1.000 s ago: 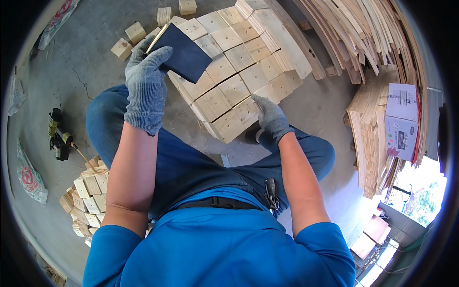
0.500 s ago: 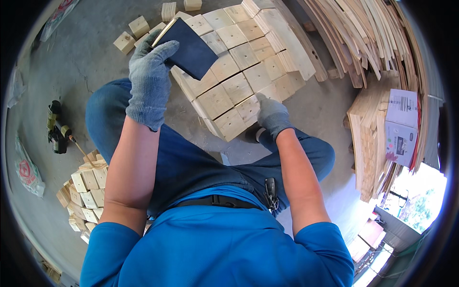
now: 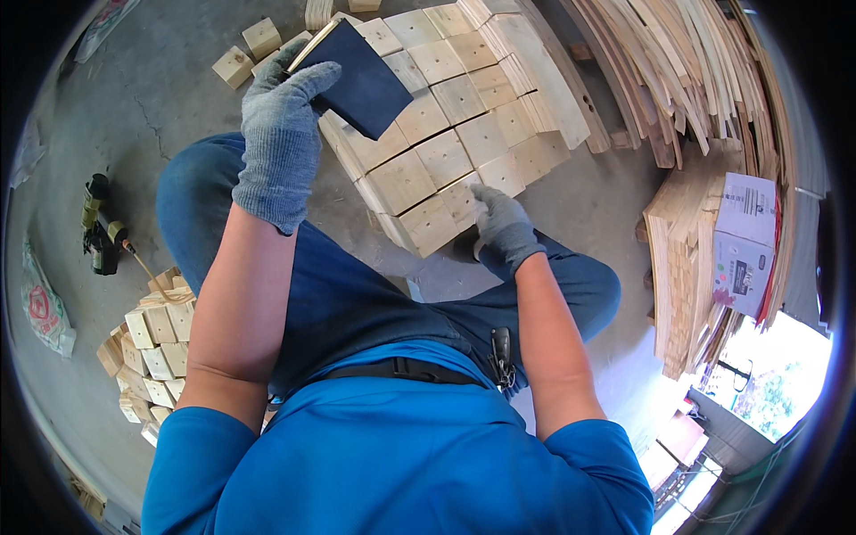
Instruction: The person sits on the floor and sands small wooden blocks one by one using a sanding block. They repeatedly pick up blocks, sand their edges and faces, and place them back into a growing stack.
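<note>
My left hand (image 3: pixel 283 116), in a grey knit glove, is closed around a flat, dark navy notebook (image 3: pixel 364 82) with a pale edge, its thumb across the cover. It is held up over the left side of a layer of pale wooden blocks (image 3: pixel 443 160). My right hand (image 3: pixel 506 227), also gloved in grey, is at the near right edge of these blocks. Its index finger stretches toward the face of a near block, while the other fingers look partly curled. I see nothing in it. Whether the fingertip touches the wood I cannot tell.
Loose blocks (image 3: pixel 234 67) lie beyond my left hand. On the left are a dark power tool (image 3: pixel 102 227), a stack of small blocks (image 3: pixel 160 343) and a plastic bag (image 3: pixel 46 312). Long boards (image 3: pixel 651 71) and a printed carton (image 3: pixel 745 241) stand at the right.
My right hand has drawn slightly left and back along the blocks' near edge, its index finger more extended. My left hand still holds the notebook, nearly in place. The view has shifted slightly.
</note>
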The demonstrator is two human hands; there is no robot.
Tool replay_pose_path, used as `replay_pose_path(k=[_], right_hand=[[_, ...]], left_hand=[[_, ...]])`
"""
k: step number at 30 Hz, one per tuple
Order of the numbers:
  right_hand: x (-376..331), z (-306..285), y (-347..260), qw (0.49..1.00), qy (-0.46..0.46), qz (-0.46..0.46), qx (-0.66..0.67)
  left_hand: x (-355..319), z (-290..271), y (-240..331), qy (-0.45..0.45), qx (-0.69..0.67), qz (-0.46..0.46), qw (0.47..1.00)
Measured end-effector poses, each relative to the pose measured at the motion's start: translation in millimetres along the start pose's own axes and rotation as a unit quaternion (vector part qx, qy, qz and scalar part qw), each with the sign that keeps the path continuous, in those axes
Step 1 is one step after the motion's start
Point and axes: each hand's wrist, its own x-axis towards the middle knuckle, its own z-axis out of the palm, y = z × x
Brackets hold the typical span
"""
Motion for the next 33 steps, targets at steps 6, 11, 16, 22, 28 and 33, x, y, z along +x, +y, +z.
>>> replay_pose_path(k=[6, 11, 16, 22, 28, 33], right_hand=[[-21.2, -2.1, -19.8, 0.984, -0.102, 0.126, -0.074], [-30.4, 12.9, -9.1, 0.997, 0.046, -0.006, 0.059], [-28.2, 15.3, -13.5, 0.999, -0.016, 0.04, -0.016], [-36.5, 21.4, -9.0, 0.995, 0.037, 0.073, 0.052], [-29.5, 47.4, 18.5, 0.992, 0.125, -0.019, 0.008], [-34.4, 31.9, -7.6, 0.998, 0.053, 0.017, -0.019]], left_hand=[[1.7, -6.1, -2.6, -0.002, 0.014, 0.0, 1.0], [1.6, -0.4, -2.7, -0.004, 0.009, -0.005, 1.0], [2.8, 0.4, -6.2, 0.009, 0.025, -0.008, 1.0], [0.0, 0.2, -1.0, 0.005, 0.025, -0.012, 1.0], [8.4, -4.3, -9.1, -0.01, 0.024, -0.006, 1.0], [8.9, -7.8, -8.4, -0.001, 0.035, -0.006, 0.999]])
